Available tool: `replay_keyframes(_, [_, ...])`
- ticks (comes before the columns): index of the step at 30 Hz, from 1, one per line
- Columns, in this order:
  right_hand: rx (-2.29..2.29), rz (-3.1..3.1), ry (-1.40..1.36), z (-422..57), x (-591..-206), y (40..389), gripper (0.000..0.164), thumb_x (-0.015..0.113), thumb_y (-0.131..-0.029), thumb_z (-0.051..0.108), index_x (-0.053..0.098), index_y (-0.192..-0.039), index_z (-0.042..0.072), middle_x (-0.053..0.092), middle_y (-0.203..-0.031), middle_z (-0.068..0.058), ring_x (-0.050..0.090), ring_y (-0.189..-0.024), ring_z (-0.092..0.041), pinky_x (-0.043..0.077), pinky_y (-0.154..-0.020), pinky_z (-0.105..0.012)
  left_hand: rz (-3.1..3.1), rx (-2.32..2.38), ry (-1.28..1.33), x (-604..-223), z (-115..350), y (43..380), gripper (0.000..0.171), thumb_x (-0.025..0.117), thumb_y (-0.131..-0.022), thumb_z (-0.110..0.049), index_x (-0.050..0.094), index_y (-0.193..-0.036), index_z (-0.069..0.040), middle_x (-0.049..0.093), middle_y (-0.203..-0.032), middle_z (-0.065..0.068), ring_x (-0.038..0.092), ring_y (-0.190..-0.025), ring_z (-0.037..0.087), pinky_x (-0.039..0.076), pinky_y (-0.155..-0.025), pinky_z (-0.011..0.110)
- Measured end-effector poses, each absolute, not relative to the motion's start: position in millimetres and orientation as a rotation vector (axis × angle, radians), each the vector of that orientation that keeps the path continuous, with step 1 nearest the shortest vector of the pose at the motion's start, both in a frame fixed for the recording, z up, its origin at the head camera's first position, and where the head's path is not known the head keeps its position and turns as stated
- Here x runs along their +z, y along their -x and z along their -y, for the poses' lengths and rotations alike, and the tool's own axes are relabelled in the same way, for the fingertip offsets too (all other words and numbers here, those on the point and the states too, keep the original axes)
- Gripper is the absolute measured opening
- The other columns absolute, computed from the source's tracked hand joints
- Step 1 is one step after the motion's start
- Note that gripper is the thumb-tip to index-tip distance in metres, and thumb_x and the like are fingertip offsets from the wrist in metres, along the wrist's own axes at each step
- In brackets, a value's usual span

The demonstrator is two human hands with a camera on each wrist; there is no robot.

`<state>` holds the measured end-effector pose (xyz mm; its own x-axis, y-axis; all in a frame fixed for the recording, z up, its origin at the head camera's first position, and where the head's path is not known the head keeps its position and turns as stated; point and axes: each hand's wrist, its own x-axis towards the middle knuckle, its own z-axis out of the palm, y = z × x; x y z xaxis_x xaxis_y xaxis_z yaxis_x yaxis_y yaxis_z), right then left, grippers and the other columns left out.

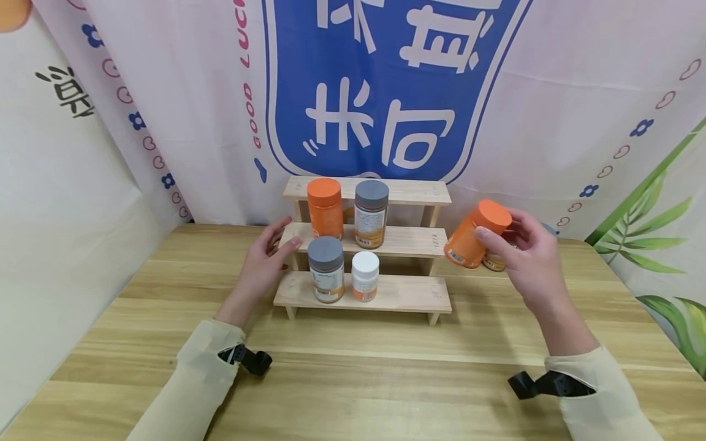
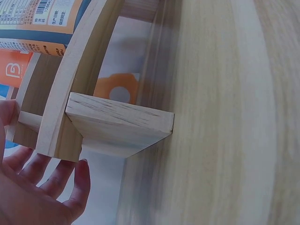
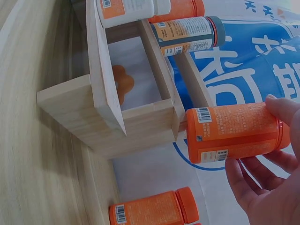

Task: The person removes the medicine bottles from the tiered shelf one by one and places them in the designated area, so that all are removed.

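My right hand (image 1: 532, 254) grips an orange bottle (image 1: 469, 239) with an orange lid. The bottle is tilted, its base close to the right end of the middle shelf of a three-tier wooden rack (image 1: 413, 239). At the rack's left end is my left hand (image 1: 261, 260), thumb by the middle shelf, fingers loosely bent around the end. In the left wrist view these fingers (image 2: 54, 180) lie against the end of a shelf. The middle shelf bears an orange bottle (image 1: 324, 208) and a grey-lidded bottle (image 1: 371, 217). Below stand another grey-lidded bottle (image 1: 326, 272) and a small white-lidded bottle (image 1: 365, 278).
Behind the right hand, partly hidden, a bottle (image 1: 494, 262) stands on the wooden table (image 1: 342, 380). An orange bottle (image 3: 147, 210) shows beside the rack in the right wrist view. A printed cloth (image 1: 209, 122) hangs behind the rack.
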<state>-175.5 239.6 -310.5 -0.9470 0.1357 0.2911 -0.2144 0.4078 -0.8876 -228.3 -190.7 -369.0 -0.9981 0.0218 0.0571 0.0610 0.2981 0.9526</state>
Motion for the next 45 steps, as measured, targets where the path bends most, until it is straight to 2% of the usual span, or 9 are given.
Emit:
replay_keyframes(13, [1.533, 2.382, -0.011, -249, -314, 173, 0.061, 0.074, -0.1, 0.04, 0.054, -0.152, 0.015, 0.061, -0.136, 0.006, 0.059, -0.119, -0.009, 0.054, -0.089, -0.01, 2.51, -1.849, 0.08, -369, 190, 227, 0.07, 0.06, -0.107, -0.046, 0.031, -0.168, -0.029, 0.029, -0.176, 0.008, 0.04, -0.155, 0.037, 0.05, -0.108, 0.051])
replay_keyframes(22, [1.476, 2.47, 0.06, -265, -332, 183, 0.066, 0.074, -0.1, 0.04, 0.051, -0.155, 0.012, 0.056, -0.127, 0.014, 0.057, -0.113, -0.007, 0.052, -0.084, -0.008, 2.495, -1.859, 0.093, -370, 190, 227, 0.069, 0.061, -0.107, -0.045, 0.032, -0.168, -0.032, 0.026, -0.177, 0.008, 0.037, -0.157, 0.035, 0.048, -0.111, 0.055])
replay_keyframes(29, [1.451, 2.51, 0.133, -270, -346, 189, 0.065, 0.076, -0.098, 0.042, 0.054, -0.15, 0.01, 0.057, -0.128, 0.004, 0.059, -0.108, -0.007, 0.053, -0.08, -0.008, 2.485, -1.856, 0.1, -370, 190, 228, 0.07, 0.062, -0.107, -0.046, 0.032, -0.168, -0.028, 0.026, -0.177, 0.009, 0.032, -0.16, 0.036, 0.046, -0.114, 0.058])
replay_keyframes(33, [1.444, 2.539, 0.173, -270, -351, 192, 0.066, 0.077, -0.097, 0.043, 0.054, -0.148, 0.008, 0.058, -0.137, -0.007, 0.059, -0.112, -0.012, 0.053, -0.08, -0.008, 2.484, -1.849, 0.098, -370, 190, 228, 0.07, 0.062, -0.107, -0.046, 0.033, -0.168, -0.027, 0.026, -0.177, 0.009, 0.03, -0.161, 0.035, 0.043, -0.118, 0.06])
replay_keyframes(38, [1.432, 2.575, 0.192, -270, -358, 194, 0.069, 0.077, -0.097, 0.046, 0.054, -0.15, 0.007, 0.057, -0.148, -0.018, 0.057, -0.124, -0.027, 0.05, -0.079, -0.006, 2.487, -1.853, 0.088, -370, 190, 228, 0.07, 0.061, -0.107, -0.046, 0.032, -0.168, -0.028, 0.025, -0.177, 0.008, 0.029, -0.162, 0.034, 0.042, -0.12, 0.06])
replay_keyframes(45, [1.419, 2.62, 0.216, -272, -366, 198, 0.073, 0.077, -0.097, 0.047, 0.052, -0.152, 0.006, 0.056, -0.151, -0.021, 0.056, -0.132, -0.036, 0.047, -0.081, -0.008, 2.49, -1.853, 0.083, -370, 190, 228, 0.07, 0.062, -0.107, -0.047, 0.032, -0.168, -0.029, 0.024, -0.178, 0.007, 0.027, -0.163, 0.034, 0.039, -0.122, 0.06])
